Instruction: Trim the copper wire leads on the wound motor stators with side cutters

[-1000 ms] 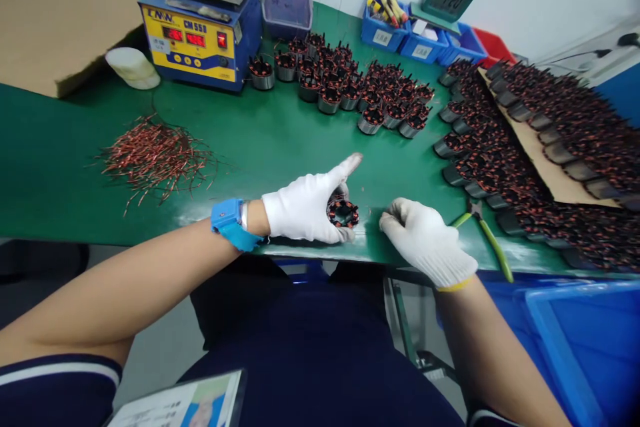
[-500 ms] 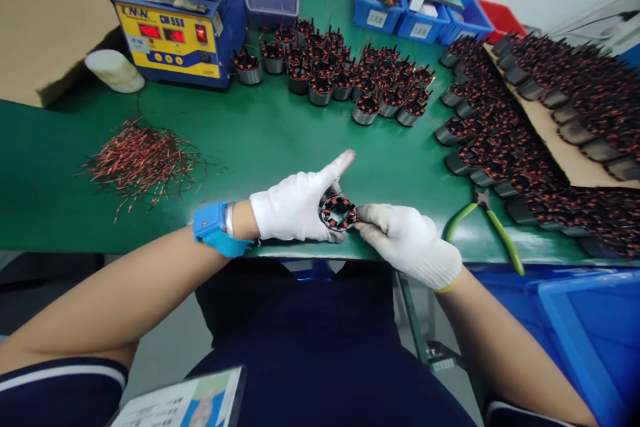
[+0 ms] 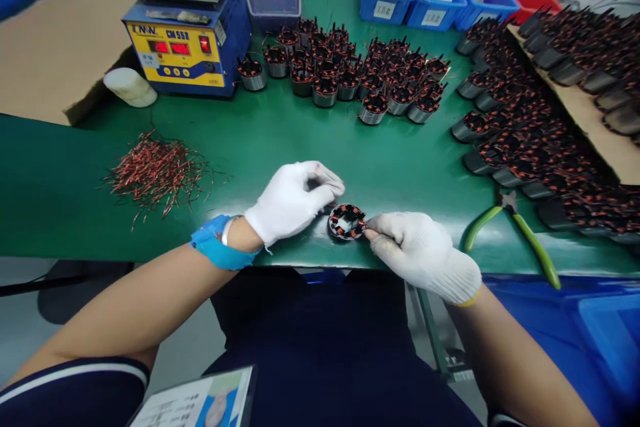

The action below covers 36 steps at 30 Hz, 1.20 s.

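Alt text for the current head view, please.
Gloved right hand touches the edge of a copper-wound ring at a green workbench; the left hand is beside it. Wire scraps lie left, green-handled pliers right, similar rings behind.

Glossy green tabletop [image 3: 260, 140]; matt brown cardboard [image 3: 60, 47]; knitted cloth gloves [image 3: 417, 250]

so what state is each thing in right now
wound ring, hollow, copper coils in place
right hand, fingers closed at ring's edge
left hand, fingers bent, off the ring
pliers, lying down, handles spread
blue-and-yellow unit, on, red displays lit
wire pieces, loosely heaped
tool bin, uncovered, tools inside
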Motion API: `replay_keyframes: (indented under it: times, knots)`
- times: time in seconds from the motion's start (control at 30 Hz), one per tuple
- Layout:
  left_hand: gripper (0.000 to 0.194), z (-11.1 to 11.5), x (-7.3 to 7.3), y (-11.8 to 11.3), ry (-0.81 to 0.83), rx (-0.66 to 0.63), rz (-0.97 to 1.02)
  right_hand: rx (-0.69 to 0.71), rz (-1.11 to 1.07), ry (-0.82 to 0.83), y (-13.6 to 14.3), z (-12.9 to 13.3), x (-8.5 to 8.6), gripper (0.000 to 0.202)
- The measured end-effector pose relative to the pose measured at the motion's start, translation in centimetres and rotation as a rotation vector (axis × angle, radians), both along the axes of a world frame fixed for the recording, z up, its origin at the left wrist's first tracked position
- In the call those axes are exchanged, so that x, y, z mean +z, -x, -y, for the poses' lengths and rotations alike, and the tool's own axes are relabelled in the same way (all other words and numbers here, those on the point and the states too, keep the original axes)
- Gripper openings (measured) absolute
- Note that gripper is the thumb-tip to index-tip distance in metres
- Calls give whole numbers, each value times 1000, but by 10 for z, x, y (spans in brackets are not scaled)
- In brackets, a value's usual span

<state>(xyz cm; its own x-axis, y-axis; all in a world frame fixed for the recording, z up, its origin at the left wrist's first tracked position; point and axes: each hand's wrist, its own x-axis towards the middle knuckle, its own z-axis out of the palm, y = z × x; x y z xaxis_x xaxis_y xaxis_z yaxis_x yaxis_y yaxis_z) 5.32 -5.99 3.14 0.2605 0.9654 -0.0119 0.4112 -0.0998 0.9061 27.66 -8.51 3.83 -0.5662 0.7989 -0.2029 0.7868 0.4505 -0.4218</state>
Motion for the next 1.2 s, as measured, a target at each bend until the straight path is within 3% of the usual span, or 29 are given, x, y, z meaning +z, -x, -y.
replay_keyframes:
  times: [0.07,0.13,0.2,0.27,0.37,0.47,0.67,0.97,1.07,1.2]
  knots:
    - [14,-3,1,8,-97,35,-291,-10,5,-16,0,1,-1,31]
    - [12,-1,5,13,-302,107,-570,-18,9,-28,0,2,0,31]
    - [11,4,12,13,-535,199,-577,-18,3,-26,1,3,0,30]
    - [25,12,16,6,-648,110,-390,-17,-16,-21,2,3,0,29]
    - [49,18,15,-7,-544,-265,-346,-29,-60,-11,3,2,0,28]
    - [50,14,7,-12,-430,-446,-459,-26,-119,31,1,0,1,28]
    - [54,4,-4,-9,-483,-495,-421,-65,-185,154,-9,-2,7,29]
    - [46,11,-2,-15,-521,-486,-516,-150,-56,96,-18,17,7,27]
    - [50,10,-3,-16,-545,-500,-560,-127,-11,26,-21,22,14,29]
    - [53,10,-2,-16,-562,-532,-566,-79,176,-185,-18,17,29,34]
